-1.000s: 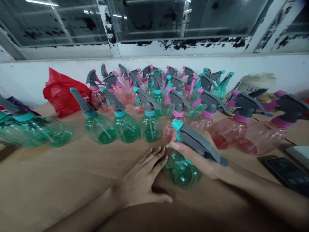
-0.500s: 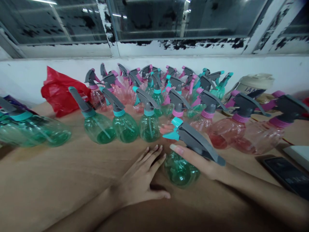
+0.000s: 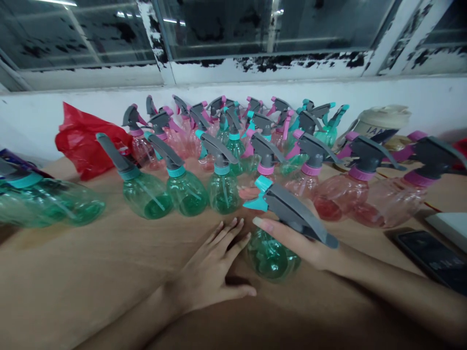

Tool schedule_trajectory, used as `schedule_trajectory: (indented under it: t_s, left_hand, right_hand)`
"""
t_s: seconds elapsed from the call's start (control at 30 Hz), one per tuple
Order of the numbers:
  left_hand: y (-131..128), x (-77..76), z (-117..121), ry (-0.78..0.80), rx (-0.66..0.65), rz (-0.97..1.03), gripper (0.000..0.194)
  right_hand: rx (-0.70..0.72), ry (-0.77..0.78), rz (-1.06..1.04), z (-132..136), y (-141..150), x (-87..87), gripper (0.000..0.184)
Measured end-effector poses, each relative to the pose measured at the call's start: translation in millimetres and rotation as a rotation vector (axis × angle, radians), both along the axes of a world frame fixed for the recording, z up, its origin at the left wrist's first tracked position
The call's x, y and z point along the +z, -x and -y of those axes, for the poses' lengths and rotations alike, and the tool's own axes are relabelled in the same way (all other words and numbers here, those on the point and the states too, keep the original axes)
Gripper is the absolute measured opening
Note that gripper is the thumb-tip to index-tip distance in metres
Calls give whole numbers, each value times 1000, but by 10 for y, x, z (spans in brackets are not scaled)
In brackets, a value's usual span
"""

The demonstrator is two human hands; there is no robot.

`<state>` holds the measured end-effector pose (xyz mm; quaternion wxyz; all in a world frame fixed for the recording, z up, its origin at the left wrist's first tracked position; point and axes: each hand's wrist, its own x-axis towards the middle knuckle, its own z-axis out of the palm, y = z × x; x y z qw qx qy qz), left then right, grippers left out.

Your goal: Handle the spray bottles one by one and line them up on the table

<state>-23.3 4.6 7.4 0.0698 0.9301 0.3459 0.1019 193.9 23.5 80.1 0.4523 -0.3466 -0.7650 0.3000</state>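
My right hand (image 3: 299, 243) is wrapped round the neck of a green spray bottle (image 3: 272, 257), just under its grey and turquoise trigger head (image 3: 295, 209). The bottle stands upright on the wooden table (image 3: 109, 272), close in front of me. My left hand (image 3: 215, 272) lies flat on the table, left of that bottle, with its fingers stretched out and nothing in them. Beyond my hands stands a front row of more spray bottles, among them a green bottle (image 3: 224, 194) with a turquoise collar and a pink bottle (image 3: 341, 197) with a pink collar.
Several pink and green spray bottles (image 3: 235, 146) crowd together against the white wall (image 3: 91, 95). A red plastic bag (image 3: 85, 141) sits at the back left. At the right lie a dark phone (image 3: 432, 257) and a white box (image 3: 448, 231); a cream container (image 3: 381, 121) stands behind.
My view has shifted slightly, so the background sits a little further left. Both hands and the held spray bottle keep nearly the same positions.
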Motion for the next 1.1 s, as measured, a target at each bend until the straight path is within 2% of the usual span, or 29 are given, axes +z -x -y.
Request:
schedule_trajectory:
  t_s: [0.27,0.37,0.43,0.57,0.83,0.97,1.1]
  left_hand:
    - [-4,53,3,4,-1,-26,91]
    - [-9,72,4,14,-1,-33,89]
    - [-8,66,1,10,-3,-35,89]
    - [-10,59,-1,-3,-7,-38,89]
    - [-26,143,10,4,-7,-74,83]
    - [-13,124,-1,-6,-24,-60,83]
    - [-14,138,-6,6,-18,-82,83]
  right_hand:
    - [21,28,-10,6,-8,7,16]
    - [47,63,-35,3,-12,-4,32]
    - [70,81,-48,1,-18,-6,36]
    - [100,98,-43,-8,-27,14,28]
    - [94,41,-30,-48,-15,11,11]
    - [63,46,-26,-41,-17,8,15]
    - [95,104,-48,-43,-13,-2,22]
